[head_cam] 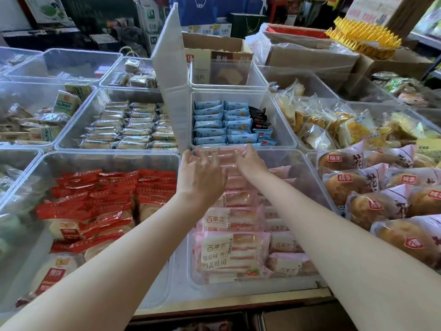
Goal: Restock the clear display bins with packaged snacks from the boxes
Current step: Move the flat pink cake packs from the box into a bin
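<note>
A clear bin (307,163) in front of me holds rows of pink-wrapped strawberry toast packs (231,256). Both my hands reach to its far end. My left hand (200,175) and my right hand (250,161) each hold a side of one pink pack (217,155), which stands against the bin's far wall. The fingers of both hands curl over the pack's top edge. A cardboard box (214,44) sits in a bin at the back.
Clear bins surround this one: red-wrapped cakes (100,201) at left, blue packs (222,125) behind, round buns (381,199) at right. A raised white lid (170,80) stands upright behind. More cardboard boxes (310,56) and a yellow basket (365,37) sit at the back right.
</note>
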The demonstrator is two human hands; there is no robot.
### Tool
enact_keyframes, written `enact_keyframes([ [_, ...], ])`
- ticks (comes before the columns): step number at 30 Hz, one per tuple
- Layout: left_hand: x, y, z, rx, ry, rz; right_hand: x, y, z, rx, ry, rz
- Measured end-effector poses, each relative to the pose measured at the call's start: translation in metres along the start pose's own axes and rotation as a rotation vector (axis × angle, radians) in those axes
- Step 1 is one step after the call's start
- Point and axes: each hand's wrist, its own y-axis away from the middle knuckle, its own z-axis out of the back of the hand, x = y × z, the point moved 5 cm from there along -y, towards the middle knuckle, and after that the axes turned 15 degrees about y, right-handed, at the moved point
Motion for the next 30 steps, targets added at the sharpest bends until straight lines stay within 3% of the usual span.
enact_keyframes([
  [6,0.009,-0.019,-0.036,0.299,0.224,-0.063,0.004,-0.008,-0.005,0.041,0.021,0.076],
  [15,0.008,-0.020,-0.040,0.269,0.107,-0.088,0.003,-0.004,-0.006,0.165,0.110,0.207],
  [18,0.007,-0.026,-0.031,0.210,0.191,-0.031,0.000,-0.001,0.003,0.056,0.218,0.252],
  [21,0.007,-0.024,-0.040,0.285,0.174,0.016,-0.004,0.007,-0.004,0.082,0.370,0.341],
  [23,0.006,-0.022,-0.038,0.257,0.195,0.009,-0.004,0.010,0.001,0.053,0.313,0.348],
  [26,0.000,-0.005,-0.022,0.198,0.359,-0.127,0.000,0.026,0.024,0.022,0.223,0.387],
  [30,-0.003,0.050,0.000,0.248,0.511,-0.372,-0.009,0.077,0.036,0.200,0.432,0.603],
])
